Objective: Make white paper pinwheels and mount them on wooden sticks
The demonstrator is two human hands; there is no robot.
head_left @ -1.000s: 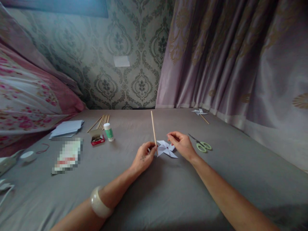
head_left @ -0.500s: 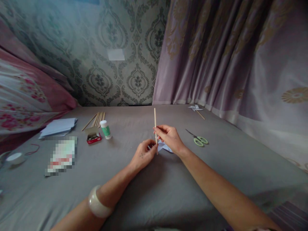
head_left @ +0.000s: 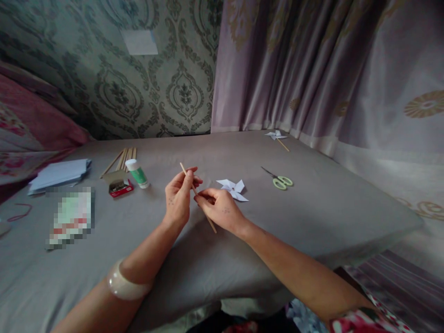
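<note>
A thin wooden stick (head_left: 210, 223) slants between my two hands, its upper end tipped to the left. My left hand (head_left: 179, 196) grips it near the top between thumb and fingers. Lower down, my right hand (head_left: 222, 209) pinches the same stick; its fingertips are partly hidden, so anything small between them cannot be made out. Just beyond my right hand a white paper pinwheel (head_left: 234, 188) lies flat on the cloth-covered table (head_left: 166, 277). Green-handled scissors (head_left: 279, 180) rest to the right of it.
On the left are a glue stick (head_left: 138, 175), an open red box (head_left: 120, 187), several wooden sticks (head_left: 125, 158), a stack of paper (head_left: 59, 175), a blurred packet (head_left: 72, 217) and a red string (head_left: 20, 212). A pinwheel on a stick (head_left: 276, 135) lies at the far right, near the curtain.
The stick has gone from upright to slanted and moved left, off the paper pinwheel. My left hand now holds its upper part and my right hand sits lower. The view has shifted too.
</note>
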